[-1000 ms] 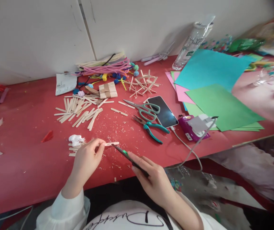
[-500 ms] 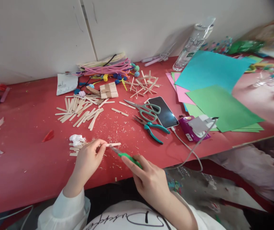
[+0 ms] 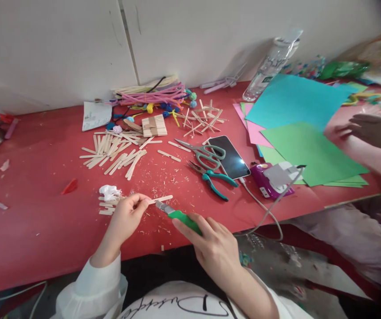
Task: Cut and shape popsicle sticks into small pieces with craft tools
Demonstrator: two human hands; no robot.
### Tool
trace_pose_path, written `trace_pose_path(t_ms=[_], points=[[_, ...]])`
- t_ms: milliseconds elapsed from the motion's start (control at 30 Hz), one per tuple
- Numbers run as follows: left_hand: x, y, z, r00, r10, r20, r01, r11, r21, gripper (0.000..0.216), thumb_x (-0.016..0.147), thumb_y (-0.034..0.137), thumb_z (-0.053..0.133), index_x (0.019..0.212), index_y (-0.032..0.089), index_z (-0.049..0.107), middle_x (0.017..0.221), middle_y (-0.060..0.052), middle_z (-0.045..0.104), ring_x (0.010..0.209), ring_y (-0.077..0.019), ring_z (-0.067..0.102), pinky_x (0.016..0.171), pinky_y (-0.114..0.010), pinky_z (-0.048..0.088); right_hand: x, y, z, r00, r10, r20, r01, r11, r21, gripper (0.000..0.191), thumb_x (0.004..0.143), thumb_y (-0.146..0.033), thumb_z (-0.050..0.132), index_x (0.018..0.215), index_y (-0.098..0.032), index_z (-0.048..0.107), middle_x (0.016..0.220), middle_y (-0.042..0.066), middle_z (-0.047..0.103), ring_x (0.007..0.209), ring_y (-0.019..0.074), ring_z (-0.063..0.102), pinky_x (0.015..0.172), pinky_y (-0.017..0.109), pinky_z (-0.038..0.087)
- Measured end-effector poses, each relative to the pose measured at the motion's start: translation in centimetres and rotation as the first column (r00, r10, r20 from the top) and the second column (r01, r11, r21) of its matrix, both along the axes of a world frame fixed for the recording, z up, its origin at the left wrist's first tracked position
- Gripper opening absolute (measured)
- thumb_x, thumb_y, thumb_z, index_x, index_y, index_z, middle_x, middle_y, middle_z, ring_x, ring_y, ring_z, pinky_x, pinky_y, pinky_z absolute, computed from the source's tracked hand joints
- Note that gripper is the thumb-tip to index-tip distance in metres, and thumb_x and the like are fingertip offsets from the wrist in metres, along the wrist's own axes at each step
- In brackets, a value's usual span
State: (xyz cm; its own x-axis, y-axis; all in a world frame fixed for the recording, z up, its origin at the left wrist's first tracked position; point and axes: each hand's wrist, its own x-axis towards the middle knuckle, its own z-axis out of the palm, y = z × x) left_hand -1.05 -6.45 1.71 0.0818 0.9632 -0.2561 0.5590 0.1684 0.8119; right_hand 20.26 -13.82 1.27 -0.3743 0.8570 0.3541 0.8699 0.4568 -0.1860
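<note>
My left hand (image 3: 128, 217) pinches one end of a thin wooden craft stick (image 3: 161, 199) low over the red table (image 3: 37, 208). My right hand (image 3: 212, 243) grips a green-handled utility knife (image 3: 177, 215), whose blade tip lies against the stick's underside near its middle. Wood shavings lie scattered under both hands. A few short cut stick pieces (image 3: 106, 206) and a crumpled white tissue (image 3: 108, 192) rest just left of my left hand.
A pile of craft sticks (image 3: 112, 153), pipe cleaners (image 3: 152, 95), scissors (image 3: 203, 153), green pliers (image 3: 213, 179), a phone (image 3: 230, 156), a purple device with a cable (image 3: 272, 179) and coloured paper sheets (image 3: 296, 119) lie farther back. Another person's hand (image 3: 373, 128) reaches in at the right.
The knife turned so its green handle shows and its blade tip moved up to the stick. Another person's hand came into view at the right. The camera shifted slightly.
</note>
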Motion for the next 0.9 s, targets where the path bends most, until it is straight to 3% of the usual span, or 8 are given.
trace_pose_path(t_ms=[200, 300, 467, 567, 633, 700, 767, 900], points=[[-0.9, 0.2, -0.5, 0.929, 0.159, 0.335, -0.063, 0.958, -0.28, 0.026, 0.07, 0.041, 0.06, 0.071, 0.015, 0.061, 0.046, 0.009, 0.031, 0.042, -0.0057, 0.024, 0.042, -0.019, 0.018, 1.8, 0.7, -0.9, 0.977, 0.121, -0.177, -0.11, 0.991, 0.069, 0.054, 0.078, 0.002, 0.039, 0.108, -0.032, 0.069, 0.093, 0.004, 0.069, 0.062, 0.0138, 0.056, 0.054, 0.024, 0.043], [-1.2, 0.0, -0.5, 0.914, 0.169, 0.369, -0.063, 0.957, -0.283, 0.026, 0.07, 0.041, 0.063, 0.07, 0.015, 0.058, 0.047, 0.01, 0.029, 0.043, -0.0047, 0.021, 0.043, -0.018, 0.015, 2.8, 0.8, -1.1, 0.875, 0.128, -0.466, -0.187, 0.979, -0.081, 0.042, 0.086, -0.004, 0.043, 0.111, -0.028, 0.067, 0.094, 0.005, 0.067, 0.073, 0.0133, 0.062, 0.059, 0.023, 0.049], [-0.8, -0.6, 0.3, 0.927, 0.108, 0.359, -0.029, 0.975, -0.22, 0.027, 0.072, 0.041, 0.064, 0.068, 0.016, 0.057, 0.047, 0.01, 0.035, 0.044, -0.0047, 0.025, 0.044, -0.018, 0.021, 2.5, 1.0, -0.8, 0.539, -0.367, -0.758, -0.076, 0.875, -0.478, 0.04, 0.082, -0.027, 0.062, 0.122, -0.021, 0.058, 0.102, 0.006, 0.067, 0.086, 0.0175, 0.063, 0.072, 0.027, 0.052], [0.1, -1.0, 0.8, 0.928, 0.081, 0.363, -0.004, 0.978, -0.21, 0.028, 0.075, 0.041, 0.062, 0.065, 0.017, 0.053, 0.046, 0.009, 0.041, 0.043, -0.005, 0.03, 0.044, -0.018, 0.025, 0.7, 1.4, -0.8, 0.317, -0.596, -0.738, -0.233, 0.705, -0.67, 0.037, 0.074, -0.036, 0.07, 0.105, -0.017, 0.062, 0.07, -0.002, 0.062, 0.055, 0.0108, 0.056, 0.049, 0.021, 0.046], [0.8, -1.2, 1.0, 0.935, 0.044, 0.353, 0.032, 0.978, -0.207, 0.027, 0.078, 0.04, 0.059, 0.065, 0.017, 0.052, 0.048, 0.008, 0.047, 0.044, -0.0053, 0.035, 0.046, -0.018, 0.029, -0.7, 1.9, -0.9, 0.155, -0.685, -0.712, -0.352, 0.635, -0.687, 0.032, 0.072, -0.038, 0.071, 0.095, -0.017, 0.061, 0.054, -0.008, 0.05, 0.041, 0.0058, 0.043, 0.038, 0.017, 0.036], [1.3, -1.5, 1.2, 0.938, -0.011, 0.347, 0.097, 0.968, -0.23, 0.025, 0.079, 0.039, 0.058, 0.067, 0.017, 0.054, 0.051, 0.006, 0.055, 0.044, -0.0058, 0.04, 0.047, -0.018, 0.033, -1.7, 2.6, -0.7, 0.029, -0.7, -0.714, -0.348, 0.662, -0.663, 0.027, 0.069, -0.033, 0.072, 0.086, -0.018, 0.058, 0.051, -0.01, 0.046, 0.038, 0.0047, 0.04, 0.038, 0.017, 0.036], [1.7, -1.7, 1.2, 0.928, -0.077, 0.365, 0.188, 0.942, -0.279, 0.022, 0.079, 0.038, 0.058, 0.071, 0.017, 0.056, 0.055, 0.003, 0.062, 0.044, -0.0065, 0.045, 0.048, -0.019, 0.037, -2.3, 3.3, -0.4, -0.016, -0.668, -0.744, -0.313, 0.71, -0.631, 0.023, 0.068, -0.029, 0.071, 0.08, -0.018, 0.055, 0.054, -0.01, 0.048, 0.039, 0.0049, 0.043, 0.04, 0.017, 0.039], [2.0, -2.3, 1.2, 0.887, -0.145, 0.439, 0.313, 0.887, -0.341, 0.023, 0.077, 0.039, 0.061, 0.075, 0.017, 0.055, 0.067, -0.002, 0.07, 0.048, -0.0093, 0.056, 0.054, -0.022, 0.045, -2.4, 4.1, 0.4, 0.023, -0.576, -0.817, -0.246, 0.789, -0.563, 0.023, 0.071, -0.029, 0.069, 0.088, -0.019, 0.056, 0.065, -0.008, 0.053, 0.045, 0.0056, 0.048, 0.045, 0.019, 0.044]])
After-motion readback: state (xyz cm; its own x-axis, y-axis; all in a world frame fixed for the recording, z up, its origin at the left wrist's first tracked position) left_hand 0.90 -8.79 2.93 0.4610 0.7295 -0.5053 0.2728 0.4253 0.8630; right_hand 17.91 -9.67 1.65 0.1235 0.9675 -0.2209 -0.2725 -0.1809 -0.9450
